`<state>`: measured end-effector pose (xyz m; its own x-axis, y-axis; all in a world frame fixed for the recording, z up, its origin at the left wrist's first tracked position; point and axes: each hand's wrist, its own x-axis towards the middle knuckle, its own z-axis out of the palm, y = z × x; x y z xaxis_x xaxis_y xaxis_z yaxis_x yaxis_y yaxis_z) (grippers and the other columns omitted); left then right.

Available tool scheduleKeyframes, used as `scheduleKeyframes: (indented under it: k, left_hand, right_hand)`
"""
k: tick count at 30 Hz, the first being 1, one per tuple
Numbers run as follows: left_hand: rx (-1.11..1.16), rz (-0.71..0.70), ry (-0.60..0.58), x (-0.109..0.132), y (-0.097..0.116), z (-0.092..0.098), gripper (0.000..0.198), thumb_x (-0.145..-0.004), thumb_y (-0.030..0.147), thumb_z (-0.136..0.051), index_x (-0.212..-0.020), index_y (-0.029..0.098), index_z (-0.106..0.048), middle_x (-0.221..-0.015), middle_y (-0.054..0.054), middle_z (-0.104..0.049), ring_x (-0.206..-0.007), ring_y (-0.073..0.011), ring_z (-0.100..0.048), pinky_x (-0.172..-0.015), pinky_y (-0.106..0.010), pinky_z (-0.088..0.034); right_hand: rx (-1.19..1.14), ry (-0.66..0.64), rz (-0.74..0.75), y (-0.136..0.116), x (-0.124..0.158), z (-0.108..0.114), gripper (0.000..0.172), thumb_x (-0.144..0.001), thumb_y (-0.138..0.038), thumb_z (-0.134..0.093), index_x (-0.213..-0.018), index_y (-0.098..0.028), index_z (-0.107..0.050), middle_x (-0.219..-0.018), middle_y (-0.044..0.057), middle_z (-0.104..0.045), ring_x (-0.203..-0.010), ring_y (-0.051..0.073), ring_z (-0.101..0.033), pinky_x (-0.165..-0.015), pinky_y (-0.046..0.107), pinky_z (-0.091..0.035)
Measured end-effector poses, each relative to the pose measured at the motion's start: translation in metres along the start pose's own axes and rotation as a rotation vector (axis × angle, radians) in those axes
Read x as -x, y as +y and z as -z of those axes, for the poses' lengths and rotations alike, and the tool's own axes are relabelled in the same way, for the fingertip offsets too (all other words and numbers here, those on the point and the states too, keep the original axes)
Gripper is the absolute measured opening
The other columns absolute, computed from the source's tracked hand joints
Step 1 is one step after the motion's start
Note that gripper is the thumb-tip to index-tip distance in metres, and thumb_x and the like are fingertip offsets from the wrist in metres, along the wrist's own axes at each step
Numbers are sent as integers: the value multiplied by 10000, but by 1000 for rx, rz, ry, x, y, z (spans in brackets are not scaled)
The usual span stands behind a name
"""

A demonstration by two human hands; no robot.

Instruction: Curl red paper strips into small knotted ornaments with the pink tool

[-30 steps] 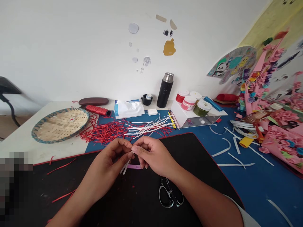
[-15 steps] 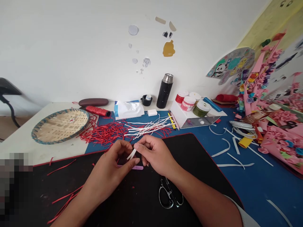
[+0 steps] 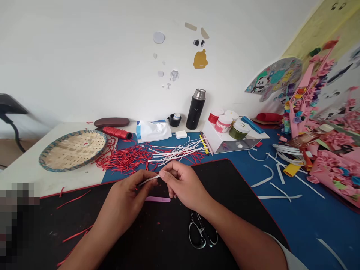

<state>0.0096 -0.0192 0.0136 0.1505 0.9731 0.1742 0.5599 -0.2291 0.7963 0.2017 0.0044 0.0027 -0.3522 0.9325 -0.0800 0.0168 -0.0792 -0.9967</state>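
A thin white strip point(image 3: 149, 180) runs between my two hands above the black mat point(image 3: 157, 240). My left hand point(image 3: 128, 197) pinches it between thumb and fingers. At the strip's other end, the thumb and forefinger of my right hand point(image 3: 181, 183) are closed on it. Below the hands lies a light purple stick point(image 3: 159, 199), partly covered by my left hand. Scissors point(image 3: 201, 232) rest on the mat under my right forearm, their blades partly hidden by it. Just beyond my hands are a bundle of white strips point(image 3: 174, 151) and a heap of red cords point(image 3: 126, 159).
At left sits a woven bamboo tray point(image 3: 73, 152), beside a spool of red cord point(image 3: 116, 133). A black thermos point(image 3: 196, 108) and a white box point(image 3: 225, 140) bearing several paint jars stand by the wall. Pink paper flower crafts point(image 3: 332, 161) and loose white strips point(image 3: 279, 197) lie at right.
My left thumb and fingers have closed on the white strip, which before stuck out from my right fingers as two loose ends. The right hand has barely moved.
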Motion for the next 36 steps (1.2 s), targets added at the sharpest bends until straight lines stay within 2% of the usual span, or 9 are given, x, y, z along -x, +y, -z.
scheduleKeyframes:
  k: [11, 20, 25, 30, 36]
  left_hand:
    - [224, 187, -89, -1, -4, 2, 304, -940, 544, -695, -923, 266, -816, -820, -10, -804, -747, -224, -721, -673, -296, -538]
    - [293, 217, -89, -2, -1, 2, 293, -893, 538, -744, -873, 260, -832, -803, -41, -811, -750, -246, -741, -677, -319, -583]
    - [263, 223, -94, -4, 0, 3, 309, -888, 565, -746, -867, 272, -845, -767, -32, -803, -729, -246, -735, -648, -310, -565]
    - [227, 237, -98, -3, -2, 6, 321, -866, 588, -773, -923, 289, -874, -811, -23, -835, -770, -253, -733, -691, -317, -538]
    - [223, 259, -198, -5, -5, 12, 391, -848, 649, -766, -915, 284, -891, -856, -49, -860, -804, -287, -755, -711, -347, -549]
  right_hand:
    - [98, 16, 60, 3, 2, 0, 156, -1000, -356, -688, -1004, -200, -682, -665, -57, -599, -524, 106, -554, -512, 234, -428]
    - [135, 21, 47, -1, 2, 0, 164, -1004, -350, -682, -927, -207, -661, -678, -57, -604, -514, 101, -556, -525, 244, -412]
    - [129, 26, 49, -2, 3, 0, 180, -1001, -359, -688, -915, -204, -657, -637, -65, -585, -504, 101, -543, -512, 239, -392]
    - [105, 16, 26, -4, 3, 0, 187, -1005, -354, -684, -901, -204, -645, -622, -71, -565, -488, 98, -537, -498, 233, -378]
    - [114, 19, 10, -5, 4, 1, 178, -1006, -342, -684, -899, -204, -650, -666, -59, -594, -490, 91, -549, -495, 229, -386]
